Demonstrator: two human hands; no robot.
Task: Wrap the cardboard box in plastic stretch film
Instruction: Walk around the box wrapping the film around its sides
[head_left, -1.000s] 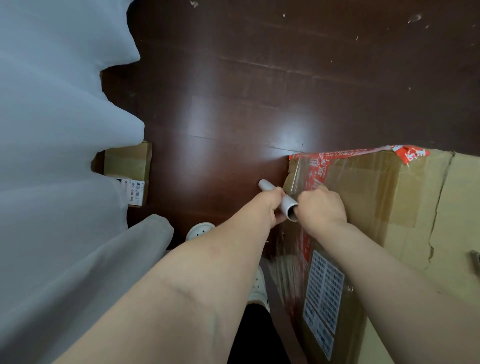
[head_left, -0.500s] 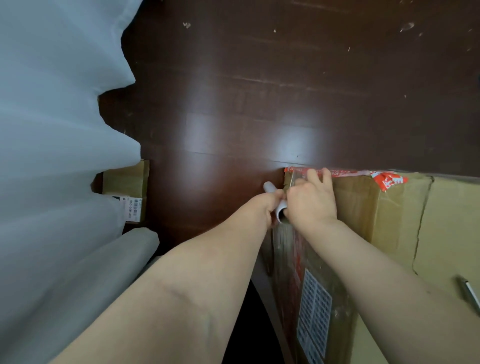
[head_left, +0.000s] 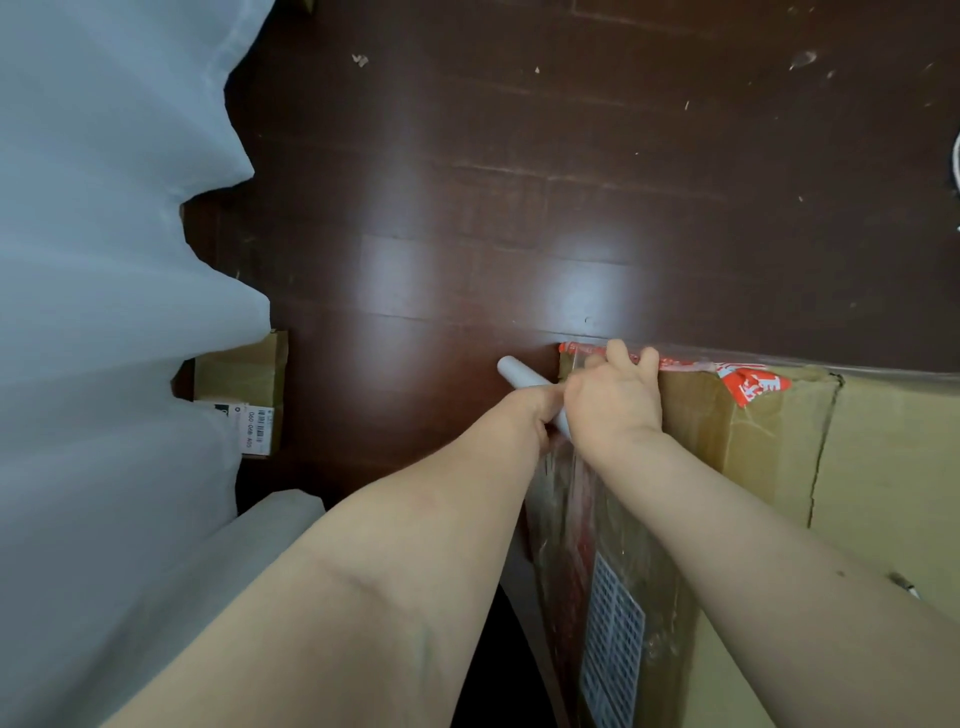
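A large brown cardboard box (head_left: 769, 457) with red tape along its far edge fills the lower right. Clear stretch film (head_left: 576, 519) covers its left side over a white label. My left hand (head_left: 540, 410) grips a grey-white film roll tube (head_left: 514, 375) next to the box's far left corner. My right hand (head_left: 615, 400) rests on that corner, fingers hooked over the taped top edge, pressing the film down. The rest of the roll is hidden behind my hands.
A sheer white curtain (head_left: 104, 260) hangs along the left. A small cardboard box with a barcode label (head_left: 249, 395) lies under it. Dark wooden floor (head_left: 519, 208) with small scraps stretches beyond. A pen-like object (head_left: 904, 584) lies on the box's top.
My hands and the roll moved up the box's left side to its far corner. My right hand shifted from the roll's end onto the taped edge, fingers curled over it.
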